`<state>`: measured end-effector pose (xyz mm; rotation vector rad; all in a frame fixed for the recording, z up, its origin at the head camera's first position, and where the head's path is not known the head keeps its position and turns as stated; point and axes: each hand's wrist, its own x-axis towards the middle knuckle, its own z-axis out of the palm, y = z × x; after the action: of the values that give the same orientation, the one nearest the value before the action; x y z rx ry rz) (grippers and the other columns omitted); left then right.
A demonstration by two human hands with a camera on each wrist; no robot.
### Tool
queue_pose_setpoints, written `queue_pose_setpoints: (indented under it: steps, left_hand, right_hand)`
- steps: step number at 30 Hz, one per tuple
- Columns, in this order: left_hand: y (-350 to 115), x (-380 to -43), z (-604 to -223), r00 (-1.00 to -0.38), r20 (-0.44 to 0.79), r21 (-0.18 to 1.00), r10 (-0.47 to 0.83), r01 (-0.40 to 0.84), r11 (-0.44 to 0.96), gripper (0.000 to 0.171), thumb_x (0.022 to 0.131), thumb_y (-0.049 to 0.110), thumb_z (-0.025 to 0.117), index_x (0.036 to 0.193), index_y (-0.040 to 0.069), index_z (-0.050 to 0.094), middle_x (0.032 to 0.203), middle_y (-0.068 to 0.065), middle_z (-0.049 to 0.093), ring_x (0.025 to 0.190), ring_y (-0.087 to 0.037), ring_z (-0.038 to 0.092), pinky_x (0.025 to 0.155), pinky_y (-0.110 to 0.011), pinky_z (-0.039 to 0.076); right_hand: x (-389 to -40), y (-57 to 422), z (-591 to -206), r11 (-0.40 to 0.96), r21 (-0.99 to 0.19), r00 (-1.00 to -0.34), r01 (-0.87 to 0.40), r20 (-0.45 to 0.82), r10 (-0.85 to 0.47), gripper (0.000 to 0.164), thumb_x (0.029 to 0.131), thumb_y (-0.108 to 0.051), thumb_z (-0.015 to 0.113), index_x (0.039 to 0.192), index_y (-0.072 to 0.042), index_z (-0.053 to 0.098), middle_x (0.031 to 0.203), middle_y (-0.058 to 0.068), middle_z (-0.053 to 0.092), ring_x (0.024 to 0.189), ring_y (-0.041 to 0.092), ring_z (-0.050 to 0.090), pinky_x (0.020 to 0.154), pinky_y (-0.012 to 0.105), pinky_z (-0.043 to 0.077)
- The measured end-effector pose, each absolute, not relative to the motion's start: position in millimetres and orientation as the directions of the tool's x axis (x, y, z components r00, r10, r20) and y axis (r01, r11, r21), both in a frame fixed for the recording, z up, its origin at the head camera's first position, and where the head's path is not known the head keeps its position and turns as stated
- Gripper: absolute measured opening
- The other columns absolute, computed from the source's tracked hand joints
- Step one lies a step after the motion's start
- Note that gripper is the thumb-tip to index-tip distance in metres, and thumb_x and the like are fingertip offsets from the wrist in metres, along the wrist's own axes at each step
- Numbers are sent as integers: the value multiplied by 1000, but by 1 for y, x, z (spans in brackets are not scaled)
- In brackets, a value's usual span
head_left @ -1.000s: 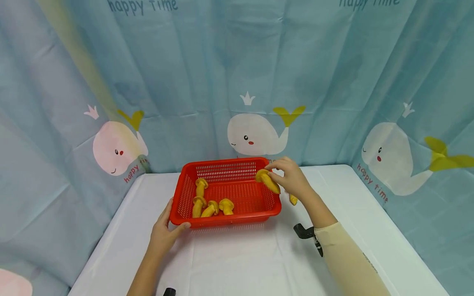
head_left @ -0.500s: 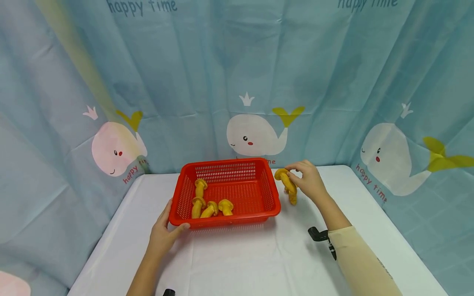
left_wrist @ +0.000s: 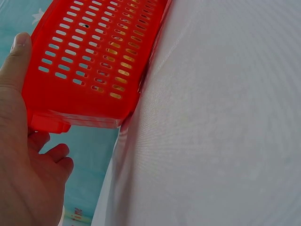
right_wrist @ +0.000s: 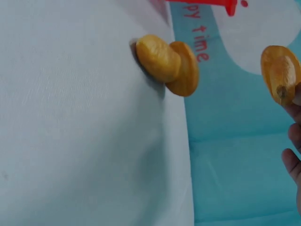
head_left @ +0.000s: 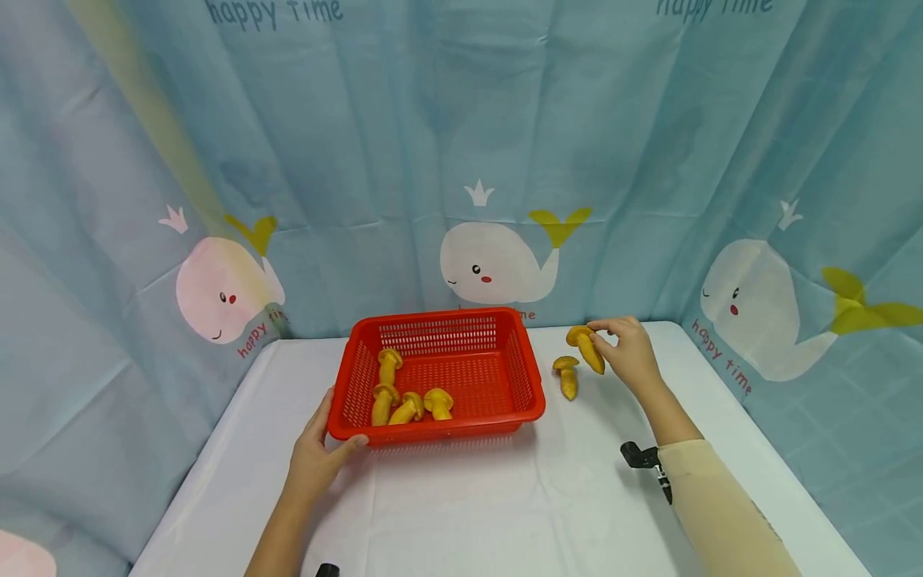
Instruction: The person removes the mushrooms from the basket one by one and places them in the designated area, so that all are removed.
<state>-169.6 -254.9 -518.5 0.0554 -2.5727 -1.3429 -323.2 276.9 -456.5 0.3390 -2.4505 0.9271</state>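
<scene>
We have a yellow mushroom [head_left: 587,348] pinched between the thumb and fingers of the right hand [head_left: 629,353], its cap up and away from us and its stem slanting down toward us; from the right wrist view we judge it to be clear of the table [head_left: 461,505]. Just left of that grip, and a little nearer to us, a second mushroom [head_left: 568,380] lies on the white cloth, apart from the held one. Farther left stands the red basket [head_left: 485,385], with four mushrooms [head_left: 409,407] gathered toward its left side and near wall. Our left hand [head_left: 315,458] grips the basket by its near left corner, thumb against the rim. We take the step in hand to be laying mushrooms out on the table to the right of the basket while the left hand steadies it. The next move, we think, calls for lowering the right-hand grip straight down, keeping the stem clear of the mushroom beside it, and releasing only once the cloth bears the weight.
</scene>
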Motion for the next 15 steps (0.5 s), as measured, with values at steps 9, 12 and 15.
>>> queue_pose_setpoints:
  steps: [9, 12, 15]
  left_hand:
    - [-255, -169, -519, -967, 216, 813, -138, 99, 574, 103, 85, 38, 83, 164, 40, 17, 169, -3, 27, 154, -34, 29, 114, -62, 38]
    - [-255, -169, -519, -969, 208, 816, -135, 95, 570, 102, 86, 39, 83, 164, 38, 17, 169, -3, 27, 154, -34, 28, 114, -61, 38]
    - [-255, -169, -519, -970, 204, 816, -135, 93, 570, 101, 86, 40, 82, 164, 39, 16, 169, -3, 27, 155, -34, 28, 113, -61, 39]
  right_hand:
    - [-333, 294, -471, 757, -565, -868, -329, 497, -6, 20, 96, -11, 70, 113, -4, 77, 105, 17, 69, 98, 31, 55, 79, 42, 44]
    - [-335, 299, -478, 764, -566, -871, -309, 491, 11, 21, 96, -11, 70, 115, -4, 76, 107, 18, 69, 98, 33, 55, 80, 42, 43]
    - [-336, 303, -484, 770, -572, -883, -281, 469, 26, 22, 97, -12, 69, 116, -3, 75, 108, 20, 68, 99, 35, 55, 81, 42, 43]
